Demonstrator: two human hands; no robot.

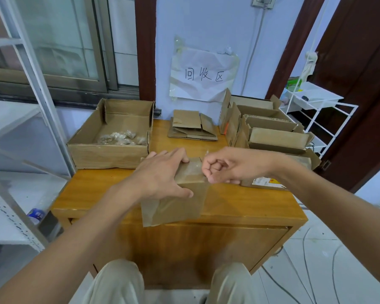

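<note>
A small brown cardboard box covered in clear tape stands near the front edge of the wooden table. My left hand lies across its top with fingers spread, the thumb down on its front face. My right hand is at the box's right top edge, fingers curled, pinching a strip of clear tape that lifts off the box.
A large open carton holding crumpled tape wads sits at the back left. Flattened cardboard lies at the back middle. Several open boxes stand in a row on the right, and a labelled one lies beside my right hand. A white rack stands far right.
</note>
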